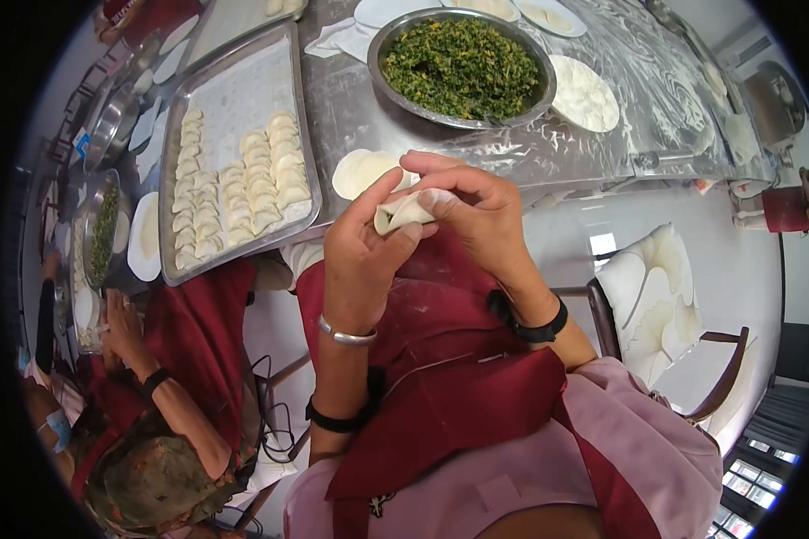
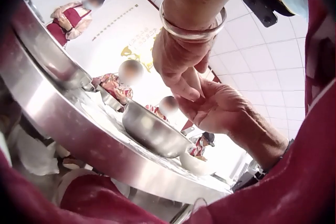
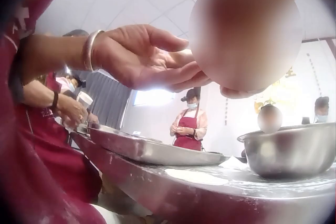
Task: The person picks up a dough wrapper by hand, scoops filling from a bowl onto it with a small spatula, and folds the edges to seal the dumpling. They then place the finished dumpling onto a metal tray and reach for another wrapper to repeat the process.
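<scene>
Floured steel table (image 1: 602,171), communal kitchen. Step in hand looks like sealing: folded dumpling (image 1: 406,213) held above the near table edge, over the red apron (image 1: 440,359). Left hand (image 1: 361,247) curled, thumb and fingers pinching its left end; right hand (image 1: 476,211) curled, pinching the seam. Next probably calls for even crimping, then a free spot on the dumpling tray (image 1: 234,99), far left. Beyond: wrapper stack (image 1: 358,171), green filling bowl (image 1: 461,65).

1. The head camera looks steeply down over the hands (image 1: 413,225) to the surface (image 1: 351,108) beyond.
2. The left wrist camera sits low and close, facing up past the surface's near edge.
3. The right wrist camera, equally low, faces left along the surface; all three views share the steel bowl (image 1: 463,67) (image 2: 152,129) (image 3: 289,148).
</scene>
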Motion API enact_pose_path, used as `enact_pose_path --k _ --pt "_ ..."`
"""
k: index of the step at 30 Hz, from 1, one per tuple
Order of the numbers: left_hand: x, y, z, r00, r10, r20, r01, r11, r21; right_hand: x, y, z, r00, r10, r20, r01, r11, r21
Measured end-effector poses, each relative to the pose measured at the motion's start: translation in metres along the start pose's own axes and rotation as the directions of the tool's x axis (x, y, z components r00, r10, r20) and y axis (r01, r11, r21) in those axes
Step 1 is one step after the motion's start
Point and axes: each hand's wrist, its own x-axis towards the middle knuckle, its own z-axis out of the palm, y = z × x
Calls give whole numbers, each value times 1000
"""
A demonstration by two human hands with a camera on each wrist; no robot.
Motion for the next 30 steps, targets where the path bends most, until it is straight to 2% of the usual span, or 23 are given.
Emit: enact_pose_path --k 2,5,9,12,14,17,20,23,26,30 --pt "1 -5 0 999 3 -35 -4 1000 -28 -1 -7 2 988 149 -42 -141 976 167" --pt "2 -10 2 996 30 -79 -35 997 -65 -2 -8 11 994 70 -85 -59 989 133" --pt "2 -16 0 988 86 -125 -95 993 -71 -2 -7 14 997 29 -75 -21 994 111" --pt "1 -13 5 991 36 -131 -54 989 -136 0 -1 12 993 -79 -83 80 997 5" --pt "1 -11 7 992 47 -117 -59 993 -101 3 3 11 978 -190 -82 183 979 -91" --pt "1 -9 12 993 92 -71 -92 996 0 6 -2 8 960 -274 -52 260 946 -194" --pt "2 -13 10 994 110 -22 -109 992 60 7 1 3 955 -298 -13 289 935 -206" --pt "2 -16 6 997 78 -18 -76 995 57 7 2 -1 959 -282 -3 272 928 -256" --pt "3 -12 5 999 33 -12 -33 999 9 5 -7 1 979 -200 -37 182 945 -273" --pt "2 -12 5 1000 8 16 -8 1000 -7 6 -6 1 982 -189 7 187 962 -201"
